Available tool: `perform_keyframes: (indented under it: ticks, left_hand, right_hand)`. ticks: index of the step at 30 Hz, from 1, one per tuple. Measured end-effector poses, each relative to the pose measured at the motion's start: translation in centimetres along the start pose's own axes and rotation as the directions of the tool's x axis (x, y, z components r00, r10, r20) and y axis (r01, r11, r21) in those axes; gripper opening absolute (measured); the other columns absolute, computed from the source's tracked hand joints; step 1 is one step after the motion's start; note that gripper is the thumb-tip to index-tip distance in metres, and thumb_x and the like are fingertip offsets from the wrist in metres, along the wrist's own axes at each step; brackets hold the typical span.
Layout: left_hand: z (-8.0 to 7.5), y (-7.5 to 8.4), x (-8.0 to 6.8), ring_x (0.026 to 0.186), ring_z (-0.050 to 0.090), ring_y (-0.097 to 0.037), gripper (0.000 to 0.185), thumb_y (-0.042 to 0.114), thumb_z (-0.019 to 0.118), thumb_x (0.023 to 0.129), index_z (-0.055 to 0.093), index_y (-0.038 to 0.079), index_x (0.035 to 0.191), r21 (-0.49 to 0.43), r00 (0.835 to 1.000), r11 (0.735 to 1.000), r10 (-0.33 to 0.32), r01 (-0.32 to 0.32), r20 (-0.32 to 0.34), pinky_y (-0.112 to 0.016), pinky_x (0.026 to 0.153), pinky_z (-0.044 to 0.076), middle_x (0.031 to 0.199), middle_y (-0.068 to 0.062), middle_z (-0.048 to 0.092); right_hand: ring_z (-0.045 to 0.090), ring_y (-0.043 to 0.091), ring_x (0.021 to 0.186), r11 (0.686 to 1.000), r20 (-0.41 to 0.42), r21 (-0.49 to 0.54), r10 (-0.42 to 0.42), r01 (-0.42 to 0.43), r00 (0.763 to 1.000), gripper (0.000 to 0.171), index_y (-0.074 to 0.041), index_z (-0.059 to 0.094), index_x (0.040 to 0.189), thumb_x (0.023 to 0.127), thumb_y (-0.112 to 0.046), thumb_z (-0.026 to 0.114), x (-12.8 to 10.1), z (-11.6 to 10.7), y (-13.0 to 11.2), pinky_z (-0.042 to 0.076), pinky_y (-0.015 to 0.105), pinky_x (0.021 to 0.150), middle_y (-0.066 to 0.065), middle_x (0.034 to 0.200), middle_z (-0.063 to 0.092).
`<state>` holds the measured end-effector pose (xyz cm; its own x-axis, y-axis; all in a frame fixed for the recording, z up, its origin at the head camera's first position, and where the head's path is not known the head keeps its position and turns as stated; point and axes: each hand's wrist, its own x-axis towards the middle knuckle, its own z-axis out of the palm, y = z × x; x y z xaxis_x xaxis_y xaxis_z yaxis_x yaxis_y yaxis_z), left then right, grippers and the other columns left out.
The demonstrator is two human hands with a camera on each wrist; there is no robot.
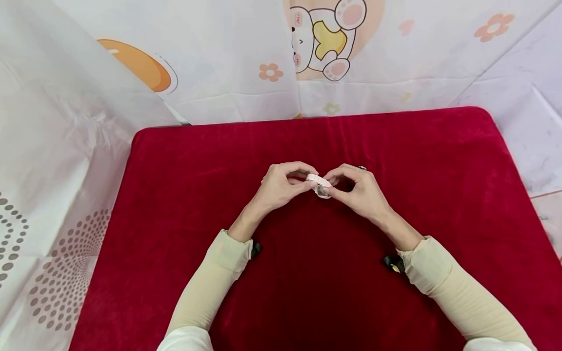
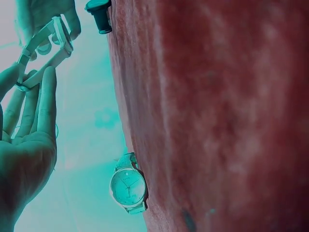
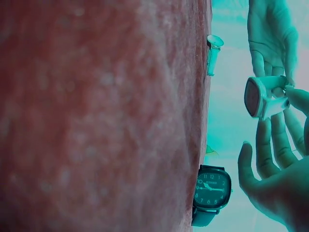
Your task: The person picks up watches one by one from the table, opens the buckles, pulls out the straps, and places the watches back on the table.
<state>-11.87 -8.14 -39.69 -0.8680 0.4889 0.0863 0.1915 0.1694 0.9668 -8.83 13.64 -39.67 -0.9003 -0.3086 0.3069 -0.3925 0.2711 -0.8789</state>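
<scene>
Both hands hold a white-strapped wristwatch (image 1: 319,180) near the middle of the red table. Its strap bends into a loop, with the squarish dark face (image 3: 251,97) turned toward the person's body. My left hand (image 1: 279,185) pinches the strap between thumb and fingers from the left. From the right, my right hand (image 1: 361,192) grips the other side, its thumb right at the watch. A pale round-faced watch (image 2: 128,187) stands on the cloth beyond the left hand, mostly hidden in the head view. Beyond the right hand is a black square-faced watch (image 3: 211,187), only a sliver showing from the head.
A red velvet cloth (image 1: 197,165) covers the table, whose far corners are rounded. White printed curtains (image 1: 228,44) hang along the back and left side. Dark wrist-worn devices (image 1: 392,263) sit under the sleeve cuffs.
</scene>
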Motion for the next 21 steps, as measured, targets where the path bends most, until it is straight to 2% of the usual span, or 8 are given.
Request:
perform_keyframes:
  ticks: [5, 9, 14, 21]
  left_hand:
    - [0.3, -1.8, 0.3, 0.094, 0.07, -0.017, 0.023, 0.008, 0.076, 0.087, 0.072, 0.007, 0.11, -0.038, 1.0, 0.999, 0.009, -0.009, -0.002, -0.031, 0.08, 0.059, 0.105, -0.003, 0.07]
    - [0.6, -0.7, 0.0, 0.095, 0.069, -0.02, 0.024, 0.001, 0.074, 0.087, 0.07, -0.001, 0.111, -0.03, 1.0, 0.999, -0.024, 0.024, -0.004, -0.031, 0.081, 0.059, 0.105, -0.008, 0.07]
    - [0.9, 0.9, -0.2, 0.096, 0.068, -0.018, 0.02, -0.003, 0.072, 0.088, 0.069, -0.005, 0.107, -0.033, 1.0, 0.999, -0.007, 0.007, 0.001, -0.031, 0.081, 0.059, 0.102, -0.012, 0.07]
    - [0.4, 1.2, -0.2, 0.097, 0.067, -0.019, 0.018, -0.006, 0.07, 0.088, 0.068, -0.005, 0.106, -0.02, 1.0, 1.0, 0.02, -0.02, -0.016, -0.031, 0.081, 0.059, 0.102, -0.013, 0.069]
  right_hand:
    - [0.062, 0.016, 0.08, 1.0, -0.036, -0.009, 0.006, -0.007, 0.999, 0.018, -0.007, 0.074, 0.094, 0.08, 0.001, 0.081, -0.1, 0.2, 2.5, 0.049, 0.035, 0.077, 0.003, 0.086, 0.07]
    - [0.062, 0.012, 0.08, 0.999, -0.042, -0.035, 0.011, -0.012, 0.999, 0.016, -0.015, 0.075, 0.094, 0.081, -0.007, 0.082, -0.4, 0.3, 3.4, 0.049, 0.039, 0.077, -0.005, 0.086, 0.069]
    - [0.062, 0.016, 0.08, 0.996, -0.058, -0.083, -0.013, 0.008, 0.998, 0.017, -0.017, 0.075, 0.093, 0.081, -0.007, 0.082, -0.7, 0.0, 3.5, 0.047, 0.038, 0.079, -0.008, 0.085, 0.068]
    - [0.062, 0.012, 0.08, 0.997, -0.058, -0.075, -0.029, 0.024, 0.998, 0.017, -0.018, 0.074, 0.093, 0.081, -0.008, 0.082, -0.1, 0.3, 3.6, 0.048, 0.038, 0.075, -0.01, 0.086, 0.067]
